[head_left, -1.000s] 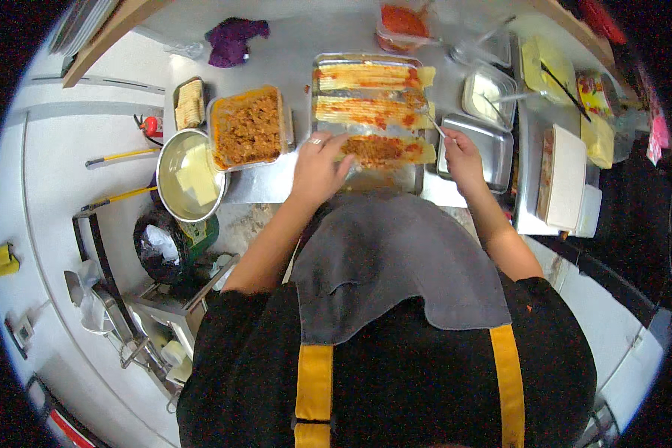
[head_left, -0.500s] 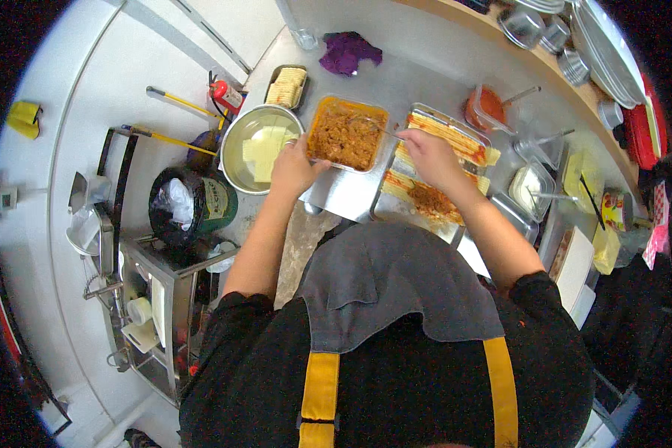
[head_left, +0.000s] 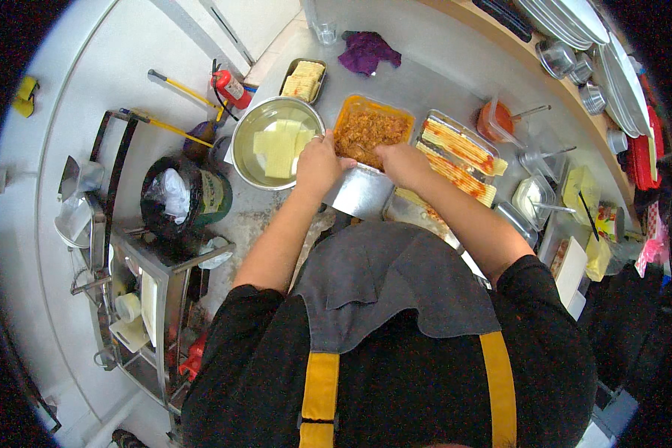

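Observation:
A clear plastic container of brown-orange meat sauce (head_left: 369, 127) stands on the steel counter. My left hand (head_left: 321, 163) is closed on its near left corner, between the container and a steel bowl (head_left: 246, 168) with pale yellow pasta sheets (head_left: 282, 148) in it. My right hand (head_left: 402, 166) is closed at the container's near right side, fingertips down at the meat sauce. The spoon it held in the earlier frame is now hidden by the hand. To the right lie trays of ridged pasta sheets (head_left: 455, 143) streaked with red sauce; my right forearm partly covers the nearer one.
Behind the bowl sits a small tray of stacked pasta sheets (head_left: 304, 81), with a purple cloth (head_left: 369, 52) farther back. Right of the trays stand tubs of red sauce (head_left: 495, 122) and white sauce (head_left: 530, 196). A lined bin (head_left: 187, 196) is at the left.
My right hand has moved left and down to the meat sauce container, taking the spoon out of sight. My left hand stays at the container's corner. The whole view has shifted slightly.

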The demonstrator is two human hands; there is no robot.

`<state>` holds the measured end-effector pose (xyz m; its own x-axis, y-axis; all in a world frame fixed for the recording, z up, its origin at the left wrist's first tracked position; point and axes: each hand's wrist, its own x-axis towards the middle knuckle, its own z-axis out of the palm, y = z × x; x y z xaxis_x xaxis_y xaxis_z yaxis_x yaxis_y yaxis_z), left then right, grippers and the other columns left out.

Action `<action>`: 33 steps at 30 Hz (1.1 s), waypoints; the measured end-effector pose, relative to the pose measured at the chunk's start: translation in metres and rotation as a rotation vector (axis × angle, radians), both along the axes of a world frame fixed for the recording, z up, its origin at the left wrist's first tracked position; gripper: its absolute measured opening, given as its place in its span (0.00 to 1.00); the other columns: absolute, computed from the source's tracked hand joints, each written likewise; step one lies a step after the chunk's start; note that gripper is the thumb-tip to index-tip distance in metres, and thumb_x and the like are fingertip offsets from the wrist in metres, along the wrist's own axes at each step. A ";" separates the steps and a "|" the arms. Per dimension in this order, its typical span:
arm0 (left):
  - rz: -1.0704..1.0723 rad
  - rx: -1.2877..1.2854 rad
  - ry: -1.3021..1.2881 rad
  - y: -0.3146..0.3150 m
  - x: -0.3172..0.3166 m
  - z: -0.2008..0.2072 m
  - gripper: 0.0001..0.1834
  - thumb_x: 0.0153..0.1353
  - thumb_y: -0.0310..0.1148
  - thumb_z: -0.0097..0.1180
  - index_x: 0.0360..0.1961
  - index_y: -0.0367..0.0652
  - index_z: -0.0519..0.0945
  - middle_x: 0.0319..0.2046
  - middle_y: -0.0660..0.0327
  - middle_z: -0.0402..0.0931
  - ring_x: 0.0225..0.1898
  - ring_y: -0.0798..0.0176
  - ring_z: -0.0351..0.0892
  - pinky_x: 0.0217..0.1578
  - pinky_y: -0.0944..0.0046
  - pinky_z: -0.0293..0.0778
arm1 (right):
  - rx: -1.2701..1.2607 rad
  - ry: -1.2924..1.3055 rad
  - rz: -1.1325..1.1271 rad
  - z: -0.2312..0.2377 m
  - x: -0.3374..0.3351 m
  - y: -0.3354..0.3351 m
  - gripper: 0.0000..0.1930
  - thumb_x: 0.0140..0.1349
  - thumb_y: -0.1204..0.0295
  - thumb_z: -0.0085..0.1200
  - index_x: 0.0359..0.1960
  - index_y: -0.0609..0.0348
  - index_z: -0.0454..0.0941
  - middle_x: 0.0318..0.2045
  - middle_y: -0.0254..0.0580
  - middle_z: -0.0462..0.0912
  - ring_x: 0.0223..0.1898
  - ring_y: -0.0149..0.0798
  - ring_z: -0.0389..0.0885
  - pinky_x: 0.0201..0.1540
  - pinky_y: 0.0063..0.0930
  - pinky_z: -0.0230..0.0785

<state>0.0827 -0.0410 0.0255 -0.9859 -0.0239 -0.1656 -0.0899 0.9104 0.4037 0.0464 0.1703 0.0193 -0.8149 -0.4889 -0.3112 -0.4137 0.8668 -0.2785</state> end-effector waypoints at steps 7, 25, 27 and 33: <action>-0.043 -0.030 0.095 -0.003 0.000 -0.007 0.50 0.50 0.54 0.74 0.65 0.29 0.71 0.50 0.43 0.79 0.54 0.45 0.80 0.53 0.52 0.77 | -0.273 -0.267 -0.076 -0.014 -0.018 0.016 0.14 0.68 0.69 0.53 0.51 0.56 0.84 0.43 0.51 0.87 0.46 0.48 0.86 0.51 0.41 0.76; -0.051 -0.071 0.131 -0.003 0.003 -0.002 0.49 0.48 0.52 0.76 0.67 0.37 0.71 0.54 0.39 0.78 0.56 0.40 0.78 0.57 0.48 0.74 | -0.797 -0.686 -0.630 0.013 -0.008 0.116 0.13 0.72 0.67 0.51 0.53 0.50 0.84 0.21 0.21 0.67 0.21 0.21 0.62 0.22 0.21 0.55; -0.121 -0.013 0.292 0.007 0.007 0.004 0.40 0.52 0.45 0.74 0.64 0.39 0.75 0.54 0.40 0.77 0.55 0.39 0.77 0.56 0.48 0.74 | -0.811 -0.553 -0.611 0.014 0.000 0.152 0.13 0.74 0.67 0.50 0.54 0.51 0.83 0.21 0.21 0.67 0.21 0.21 0.62 0.23 0.21 0.57; -0.462 0.276 0.406 0.078 0.008 0.022 0.26 0.56 0.36 0.69 0.55 0.37 0.81 0.47 0.43 0.78 0.48 0.41 0.78 0.50 0.48 0.75 | -0.477 -0.221 -0.653 -0.023 0.024 0.252 0.15 0.73 0.68 0.50 0.57 0.54 0.82 0.43 0.38 0.86 0.44 0.34 0.81 0.51 0.30 0.73</action>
